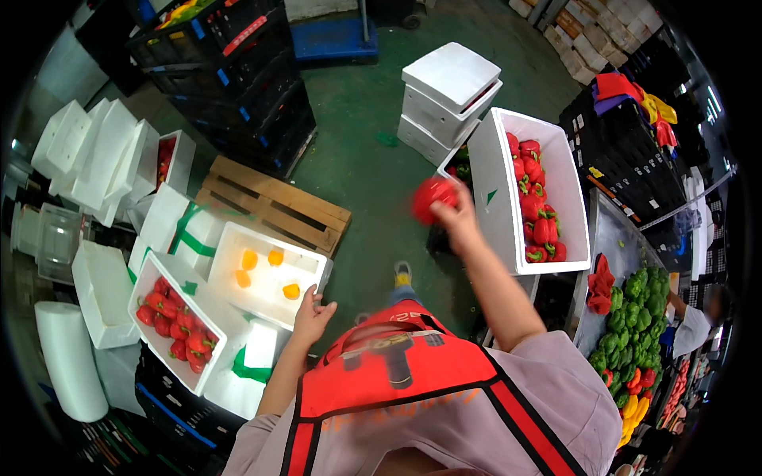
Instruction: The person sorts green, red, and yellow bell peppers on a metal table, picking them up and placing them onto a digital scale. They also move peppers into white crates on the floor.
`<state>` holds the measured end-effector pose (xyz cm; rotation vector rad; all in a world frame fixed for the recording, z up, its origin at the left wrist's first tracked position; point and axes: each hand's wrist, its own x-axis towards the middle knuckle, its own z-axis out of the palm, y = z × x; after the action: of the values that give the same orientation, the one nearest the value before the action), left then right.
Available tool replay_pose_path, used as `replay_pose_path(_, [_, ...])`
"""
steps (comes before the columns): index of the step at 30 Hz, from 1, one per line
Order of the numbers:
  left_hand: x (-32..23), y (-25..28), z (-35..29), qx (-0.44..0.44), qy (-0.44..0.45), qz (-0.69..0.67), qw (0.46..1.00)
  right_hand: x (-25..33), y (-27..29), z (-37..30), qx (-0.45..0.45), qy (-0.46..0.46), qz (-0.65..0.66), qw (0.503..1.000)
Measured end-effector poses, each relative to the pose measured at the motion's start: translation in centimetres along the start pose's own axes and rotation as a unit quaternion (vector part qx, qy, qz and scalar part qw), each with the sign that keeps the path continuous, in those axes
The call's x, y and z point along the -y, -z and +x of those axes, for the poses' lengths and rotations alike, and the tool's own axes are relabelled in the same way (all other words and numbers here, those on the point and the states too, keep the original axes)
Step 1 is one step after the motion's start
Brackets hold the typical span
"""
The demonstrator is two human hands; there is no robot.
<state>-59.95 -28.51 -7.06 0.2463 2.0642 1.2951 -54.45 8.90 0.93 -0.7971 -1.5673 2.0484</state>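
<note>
A red bell pepper (431,200), slightly blurred, is gripped in my right hand (456,216) above the floor, to the left of a tall white foam box (496,208). Red bell peppers (544,232) partly fill that box. My left hand (315,315) holds nothing, its fingers apart beside the right rim of a white foam box (262,304). Several yellow peppers (291,291) lie on the bottom of this box. Left of it, a tilted foam box (224,327) holds more red bell peppers (176,324).
A wooden pallet (274,205) and stacked black crates (230,87) stand ahead on the left. White foam boxes (448,99) are stacked ahead. Green peppers (635,317) cover a metal table (607,230) on the right, where another person (692,327) is. A foam roll (70,361) stands far left.
</note>
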Motion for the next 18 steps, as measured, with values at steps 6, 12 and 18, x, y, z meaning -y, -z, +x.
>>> replay_pose_path(6, [11.1, 0.9, 5.6, -0.072, 0.137, 0.142, 0.978, 5.8, 8.6, 16.7, -0.043, 0.216, -0.23, 0.948])
replay_pose_path(12, [9.2, 1.6, 4.7, -0.18, 0.425, -0.106, 0.881, 4.5, 13.7, 32.0, -0.068, 0.214, -0.476, 0.85])
replay_pose_path(18, [5.8, 0.0, 5.4, -0.218, 0.464, -0.152, 0.845, 4.8, 18.9, 42.5, -0.141, 0.089, -0.619, 0.768])
